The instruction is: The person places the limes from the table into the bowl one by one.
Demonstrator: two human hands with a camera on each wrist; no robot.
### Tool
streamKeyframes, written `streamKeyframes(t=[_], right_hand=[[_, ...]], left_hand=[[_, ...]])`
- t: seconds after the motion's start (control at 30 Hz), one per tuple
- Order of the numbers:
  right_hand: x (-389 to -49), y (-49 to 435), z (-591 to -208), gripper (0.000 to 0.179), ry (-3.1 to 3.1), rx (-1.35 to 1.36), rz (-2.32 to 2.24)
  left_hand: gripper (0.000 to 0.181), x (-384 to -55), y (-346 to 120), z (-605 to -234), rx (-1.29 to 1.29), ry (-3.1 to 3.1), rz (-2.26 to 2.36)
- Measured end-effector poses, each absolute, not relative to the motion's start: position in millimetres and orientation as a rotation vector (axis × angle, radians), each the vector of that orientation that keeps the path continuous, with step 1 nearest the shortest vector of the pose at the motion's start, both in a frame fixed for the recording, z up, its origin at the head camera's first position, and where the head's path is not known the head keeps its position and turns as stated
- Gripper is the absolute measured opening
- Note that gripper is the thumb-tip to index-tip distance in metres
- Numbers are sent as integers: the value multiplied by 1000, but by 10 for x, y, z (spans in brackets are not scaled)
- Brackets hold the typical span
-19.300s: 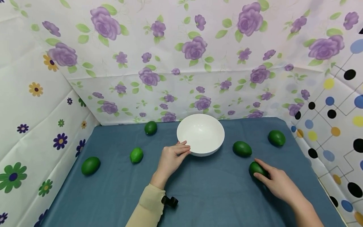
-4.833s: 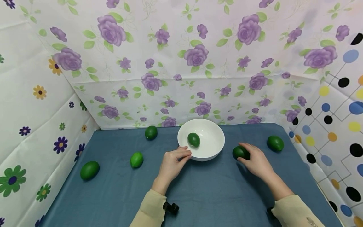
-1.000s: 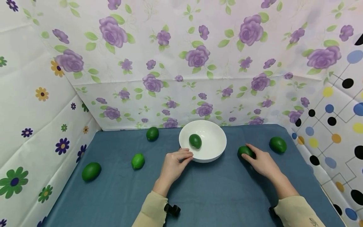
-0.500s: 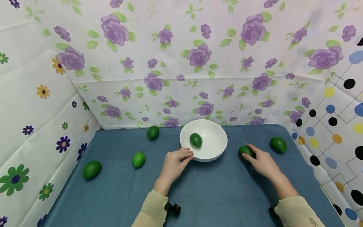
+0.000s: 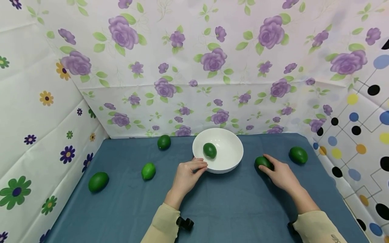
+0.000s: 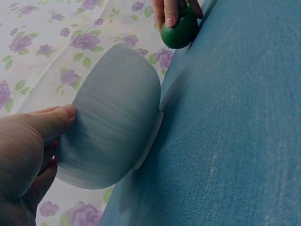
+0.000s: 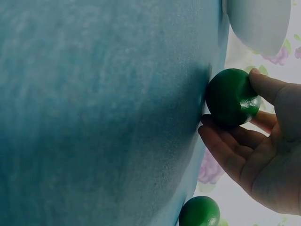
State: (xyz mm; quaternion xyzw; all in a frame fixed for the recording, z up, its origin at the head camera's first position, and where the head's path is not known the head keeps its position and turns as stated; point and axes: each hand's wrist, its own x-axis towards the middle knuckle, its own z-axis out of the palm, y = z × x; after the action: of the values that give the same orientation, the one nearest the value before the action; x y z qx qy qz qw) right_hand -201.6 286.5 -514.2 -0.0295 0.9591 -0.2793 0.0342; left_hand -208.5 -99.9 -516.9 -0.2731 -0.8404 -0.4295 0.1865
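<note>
My left hand (image 5: 188,173) pinches the near left rim of a white bowl (image 5: 228,152), thumb outside, as the left wrist view shows. One dark green lime (image 5: 209,150) lies inside the bowl. To the right of the bowl, my right hand (image 5: 282,173) holds another dark green lime (image 5: 262,162) between thumb and fingers. In the right wrist view this held lime (image 7: 230,99) is right at the blue cloth, with the thumb on one side and the fingers curved round the other.
A further lime (image 5: 298,155) lies beyond my right hand. On the left side are a dark lime (image 5: 164,142) by the back edge, a lighter lime (image 5: 148,171) and a larger lime (image 5: 98,182). Blue cloth (image 5: 231,209) covers the table; a flowered curtain (image 5: 182,94) stands behind.
Since the oldest frame, the lime that was under my right hand has come into the bowl, and that hand has moved to another lime. Over the last second both hands stay almost still.
</note>
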Motion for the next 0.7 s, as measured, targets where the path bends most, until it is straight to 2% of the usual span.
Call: streamKeyframes(t=[0.7], right_hand=[[-2038, 2868, -5135, 75, 2996, -66, -911]], left_hand=[[15, -2067, -989, -5144, -760, -2371, -1211]])
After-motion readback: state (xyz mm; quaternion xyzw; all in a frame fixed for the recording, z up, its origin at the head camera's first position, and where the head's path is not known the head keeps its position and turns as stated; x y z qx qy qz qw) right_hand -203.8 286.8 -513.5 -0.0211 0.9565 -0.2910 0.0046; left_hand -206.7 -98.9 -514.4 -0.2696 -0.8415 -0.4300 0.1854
